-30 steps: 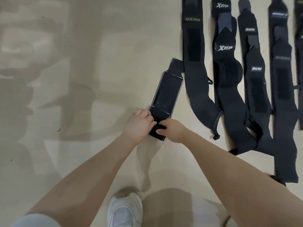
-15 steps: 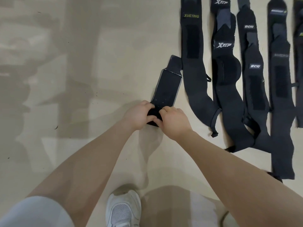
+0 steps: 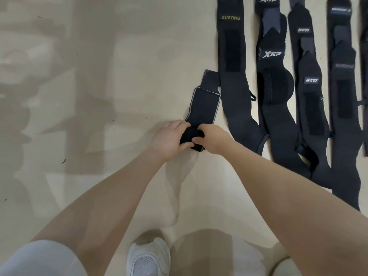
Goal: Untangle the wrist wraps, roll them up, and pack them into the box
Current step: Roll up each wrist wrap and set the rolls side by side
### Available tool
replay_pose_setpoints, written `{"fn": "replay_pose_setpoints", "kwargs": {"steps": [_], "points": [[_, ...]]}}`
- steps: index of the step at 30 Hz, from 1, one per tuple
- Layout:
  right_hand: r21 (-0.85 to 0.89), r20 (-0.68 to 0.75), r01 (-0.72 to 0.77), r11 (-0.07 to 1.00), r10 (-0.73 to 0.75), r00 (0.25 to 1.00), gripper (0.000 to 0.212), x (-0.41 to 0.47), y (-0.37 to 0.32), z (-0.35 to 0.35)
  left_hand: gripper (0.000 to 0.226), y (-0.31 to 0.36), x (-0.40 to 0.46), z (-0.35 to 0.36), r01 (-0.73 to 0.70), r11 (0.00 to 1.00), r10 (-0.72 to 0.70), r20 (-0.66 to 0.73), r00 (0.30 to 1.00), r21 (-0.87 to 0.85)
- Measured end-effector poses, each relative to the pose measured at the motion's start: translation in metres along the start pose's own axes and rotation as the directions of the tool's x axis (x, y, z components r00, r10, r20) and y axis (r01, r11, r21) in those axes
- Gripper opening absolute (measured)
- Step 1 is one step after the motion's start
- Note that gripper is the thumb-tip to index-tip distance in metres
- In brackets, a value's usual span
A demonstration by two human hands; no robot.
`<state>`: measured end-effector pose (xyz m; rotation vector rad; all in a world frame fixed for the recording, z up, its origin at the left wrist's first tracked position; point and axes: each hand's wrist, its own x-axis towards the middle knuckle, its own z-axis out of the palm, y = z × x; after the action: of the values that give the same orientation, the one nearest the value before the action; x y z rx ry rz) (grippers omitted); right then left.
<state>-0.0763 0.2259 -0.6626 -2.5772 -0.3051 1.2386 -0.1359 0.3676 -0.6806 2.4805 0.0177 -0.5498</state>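
Observation:
A short black wrist wrap [image 3: 203, 105] with a pale edge lies on the beige floor, its near end turned into a small roll [image 3: 191, 134]. My left hand [image 3: 169, 139] grips the roll from the left, thumb underneath. My right hand [image 3: 214, 139] pinches the roll from the right. To the right, several long black wraps lie flat side by side: one marked XUEYING [image 3: 232, 66], one marked XTEP [image 3: 274, 86], and others [image 3: 310, 100] beyond. No box is in view.
The beige floor [image 3: 99, 96] stretches bare to the left, with faint shadows. My white shoe [image 3: 148, 257] stands at the bottom centre, below my forearms. The laid-out wraps fill the right side up to the frame edge.
Both hands have rolled the wrap's near end forward, away from me. The roll has grown thicker and the flat part of the wrap is shorter.

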Motion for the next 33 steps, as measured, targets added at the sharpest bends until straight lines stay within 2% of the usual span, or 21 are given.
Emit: {"fn": "replay_pose_setpoints", "kwargs": {"steps": [3, 7, 8, 10, 12, 16, 20, 23, 26, 28, 31, 33], "points": [[0.180, -0.082, -0.057, 0.982, 0.073, 0.994, 0.058, 0.000, 0.001, -0.001, 0.057, -0.001, 0.002, -0.003, 0.005, 0.997, -0.008, 0.035, 0.999, 0.082], [0.277, -0.152, 0.066, 0.959, -0.024, 0.988, 0.095, 0.003, 0.009, -0.001, 0.053, 0.001, 0.007, -0.010, -0.049, 0.989, 0.043, 0.044, 0.998, 0.141], [0.360, -0.157, 0.093, 0.928, -0.038, 0.987, 0.094, 0.004, 0.010, -0.002, 0.052, 0.001, 0.009, -0.012, -0.076, 0.984, 0.065, 0.068, 0.996, 0.162], [0.554, -0.203, 0.109, 0.825, 0.007, 0.979, 0.078, 0.006, 0.011, -0.006, 0.052, 0.002, 0.014, -0.017, -0.119, 0.972, 0.095, 0.128, 0.987, 0.202], [0.646, -0.155, 0.023, 0.763, 0.101, 0.983, 0.069, 0.007, 0.008, -0.009, 0.050, 0.005, 0.017, -0.020, -0.131, 0.969, 0.096, 0.169, 0.981, 0.210], [0.585, -0.075, -0.035, 0.810, 0.097, 0.992, 0.041, 0.010, -0.003, -0.003, 0.048, 0.005, 0.016, -0.021, -0.108, 0.981, 0.071, 0.221, 0.973, 0.161], [0.404, -0.140, 0.024, 0.914, 0.036, 0.989, 0.011, 0.012, -0.012, 0.006, 0.052, 0.003, 0.012, -0.017, -0.037, 0.993, 0.007, 0.261, 0.965, 0.109], [0.241, -0.124, 0.077, 0.967, -0.048, 0.991, 0.014, 0.005, -0.012, 0.006, 0.052, 0.002, 0.013, -0.018, -0.008, 0.993, -0.026, 0.296, 0.955, 0.115], [0.274, -0.058, 0.070, 0.959, -0.056, 0.997, 0.009, -0.002, -0.008, 0.002, 0.048, 0.001, 0.012, -0.019, -0.033, 0.990, -0.014, 0.320, 0.947, 0.140], [0.326, -0.050, 0.021, 0.945, -0.005, 0.999, 0.010, -0.002, -0.007, 0.000, 0.048, 0.001, 0.011, -0.018, -0.035, 0.990, -0.011, 0.323, 0.946, 0.138], [0.322, -0.095, -0.128, 0.938, 0.167, 0.981, 0.022, 0.001, -0.006, 0.007, 0.049, 0.000, 0.006, -0.016, -0.032, 0.991, -0.009, 0.299, 0.954, 0.131], [0.323, -0.143, -0.204, 0.924, 0.261, 0.955, 0.017, 0.003, -0.004, 0.016, 0.049, 0.001, 0.005, -0.016, -0.043, 0.988, -0.001, 0.287, 0.958, 0.150]]}}
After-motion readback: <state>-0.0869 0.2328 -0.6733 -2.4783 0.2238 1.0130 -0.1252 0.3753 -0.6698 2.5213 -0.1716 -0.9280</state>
